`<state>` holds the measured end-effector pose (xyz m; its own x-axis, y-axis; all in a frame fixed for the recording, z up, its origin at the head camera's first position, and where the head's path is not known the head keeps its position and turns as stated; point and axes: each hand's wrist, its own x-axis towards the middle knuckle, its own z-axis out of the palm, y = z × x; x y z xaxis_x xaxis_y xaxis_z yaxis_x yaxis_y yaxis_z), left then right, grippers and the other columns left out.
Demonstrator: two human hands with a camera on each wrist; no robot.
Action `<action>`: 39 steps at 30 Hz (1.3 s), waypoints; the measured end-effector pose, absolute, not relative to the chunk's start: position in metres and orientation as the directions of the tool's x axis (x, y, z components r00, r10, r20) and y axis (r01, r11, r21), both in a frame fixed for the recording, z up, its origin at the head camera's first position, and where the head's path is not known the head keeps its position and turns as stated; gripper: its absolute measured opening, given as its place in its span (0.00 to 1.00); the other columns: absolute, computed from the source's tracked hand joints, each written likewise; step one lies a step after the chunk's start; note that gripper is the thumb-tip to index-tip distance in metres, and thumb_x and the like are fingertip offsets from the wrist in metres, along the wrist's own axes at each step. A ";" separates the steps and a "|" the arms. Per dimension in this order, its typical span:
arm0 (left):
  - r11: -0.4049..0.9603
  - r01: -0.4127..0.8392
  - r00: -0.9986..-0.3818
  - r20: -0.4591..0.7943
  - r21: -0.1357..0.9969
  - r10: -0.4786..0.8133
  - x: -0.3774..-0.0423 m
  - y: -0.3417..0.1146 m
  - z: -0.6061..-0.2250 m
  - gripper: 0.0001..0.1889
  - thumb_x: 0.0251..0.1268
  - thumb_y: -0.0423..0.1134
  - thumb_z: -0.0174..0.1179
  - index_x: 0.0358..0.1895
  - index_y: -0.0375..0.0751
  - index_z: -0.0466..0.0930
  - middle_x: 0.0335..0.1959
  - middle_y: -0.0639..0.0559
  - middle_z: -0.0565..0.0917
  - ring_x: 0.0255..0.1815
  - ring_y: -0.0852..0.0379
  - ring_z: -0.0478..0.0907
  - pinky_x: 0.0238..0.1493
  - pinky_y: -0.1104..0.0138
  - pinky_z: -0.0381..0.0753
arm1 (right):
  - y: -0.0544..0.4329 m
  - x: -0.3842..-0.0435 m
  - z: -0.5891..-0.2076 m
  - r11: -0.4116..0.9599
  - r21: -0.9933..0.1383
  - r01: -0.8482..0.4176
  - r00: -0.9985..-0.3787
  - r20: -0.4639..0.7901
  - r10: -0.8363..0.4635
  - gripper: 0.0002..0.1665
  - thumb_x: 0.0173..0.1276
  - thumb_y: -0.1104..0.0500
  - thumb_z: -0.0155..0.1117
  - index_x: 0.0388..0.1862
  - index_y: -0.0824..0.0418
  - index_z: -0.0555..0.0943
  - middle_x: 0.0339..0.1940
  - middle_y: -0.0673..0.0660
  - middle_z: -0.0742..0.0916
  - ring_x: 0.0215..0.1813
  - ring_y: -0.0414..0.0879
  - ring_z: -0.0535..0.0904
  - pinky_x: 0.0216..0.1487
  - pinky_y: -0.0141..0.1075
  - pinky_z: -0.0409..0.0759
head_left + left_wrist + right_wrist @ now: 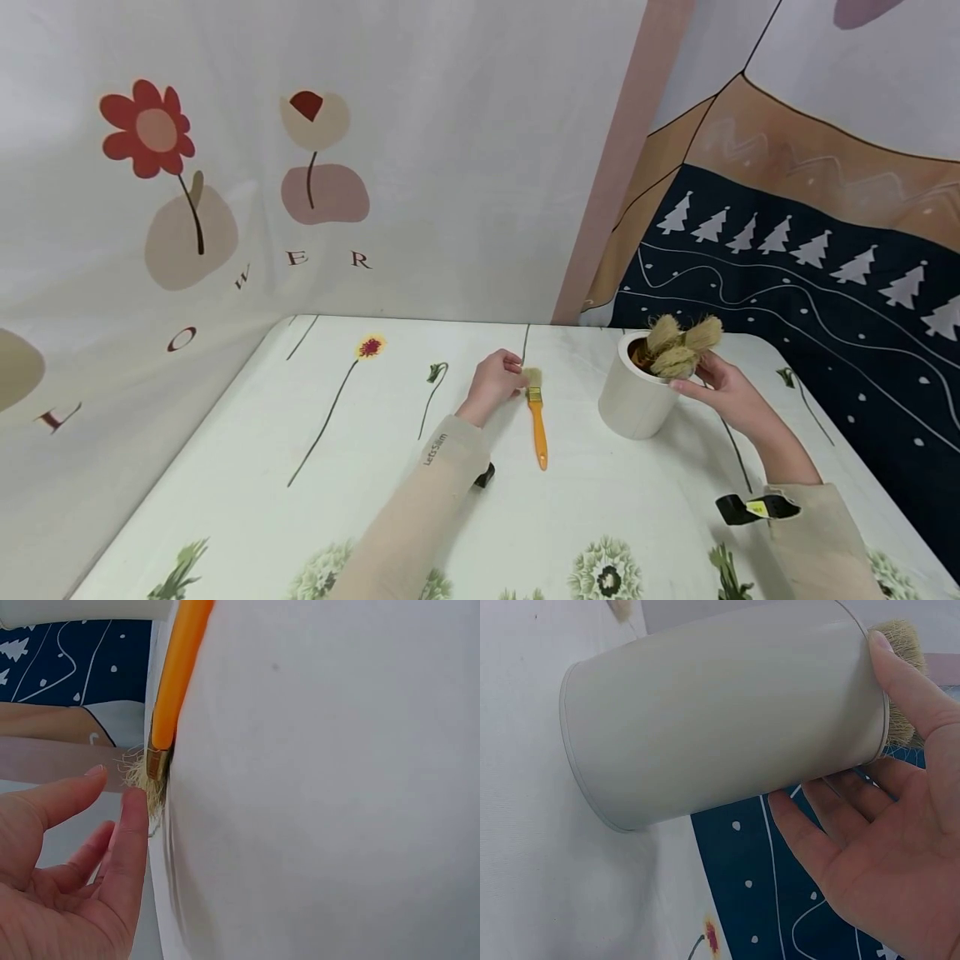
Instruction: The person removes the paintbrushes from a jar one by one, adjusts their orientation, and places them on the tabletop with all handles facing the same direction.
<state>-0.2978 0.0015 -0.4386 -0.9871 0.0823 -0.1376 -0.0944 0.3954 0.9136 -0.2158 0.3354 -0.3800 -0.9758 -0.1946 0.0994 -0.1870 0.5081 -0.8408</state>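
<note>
A paintbrush with an orange handle and pale bristles lies on the table, bristles toward the far side. My left hand is at its bristle end, thumb and index finger apart; in the left wrist view the index fingertip is right at the bristles. My right hand grips the white cylindrical pot at its rim, thumb on the near side and fingers around the right side. Several brushes stand in the pot, bristles up, their handles mostly hidden inside.
A white cloth with printed flowers covers the table. Behind it hangs a pale printed curtain, and to the right a dark blue cloth with white trees. Black straps sit at both wrists.
</note>
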 end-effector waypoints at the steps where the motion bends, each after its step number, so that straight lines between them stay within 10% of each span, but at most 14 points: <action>1: 0.392 -0.094 -0.987 -0.137 0.915 0.082 -0.298 0.002 -0.438 0.18 0.61 0.29 0.66 0.54 0.36 0.77 0.46 0.45 0.82 0.37 0.55 0.80 0.37 0.70 0.86 | 0.335 -0.216 -0.380 0.507 -0.841 -0.186 -0.976 0.098 -0.195 0.49 0.74 0.58 0.61 0.81 0.67 0.43 0.81 0.72 0.52 0.78 0.76 0.46 0.71 0.73 0.53; 39: 0.303 -0.028 -0.991 -0.067 0.952 0.117 -0.296 0.011 -0.411 0.20 0.63 0.33 0.68 0.57 0.38 0.77 0.49 0.45 0.83 0.41 0.54 0.82 0.45 0.66 0.88 | 0.336 -0.217 -0.380 0.500 -0.850 -0.167 -0.978 0.080 -0.191 0.50 0.74 0.57 0.61 0.81 0.67 0.42 0.81 0.71 0.50 0.79 0.76 0.44 0.72 0.73 0.50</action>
